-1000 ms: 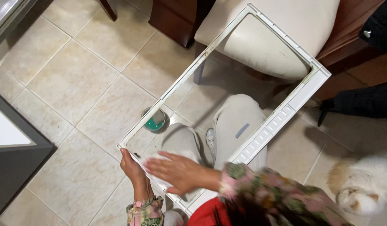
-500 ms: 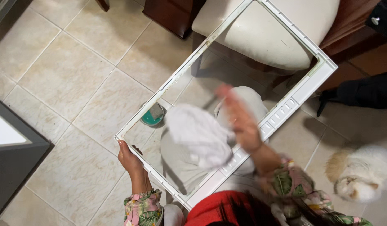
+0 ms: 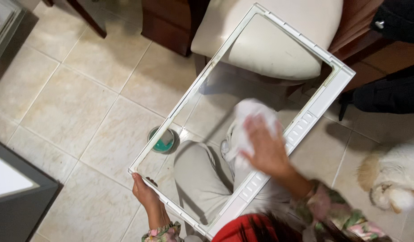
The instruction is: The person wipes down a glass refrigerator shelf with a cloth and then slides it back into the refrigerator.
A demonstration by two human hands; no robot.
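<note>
I hold a large glass shelf with a white plastic frame [image 3: 325, 92] tilted over my legs. My left hand [image 3: 144, 192] grips the frame's near left corner. My right hand [image 3: 265, 145] presses a white cloth [image 3: 249, 118] against the glass near the right side of the frame, its fingers spread over the cloth. Through the glass I see my grey trousers and the tiled floor.
A small teal-filled container [image 3: 162, 141] stands on the beige tile floor under the shelf. A cream cushioned chair [image 3: 305, 22] is beyond the shelf. A white and tan furry animal [image 3: 393, 179] lies at right. A dark appliance edge [image 3: 19, 197] is at lower left.
My right hand has swept the white cloth from the near left corner across the glass, up and to the right. My left hand keeps its grip on the corner.
</note>
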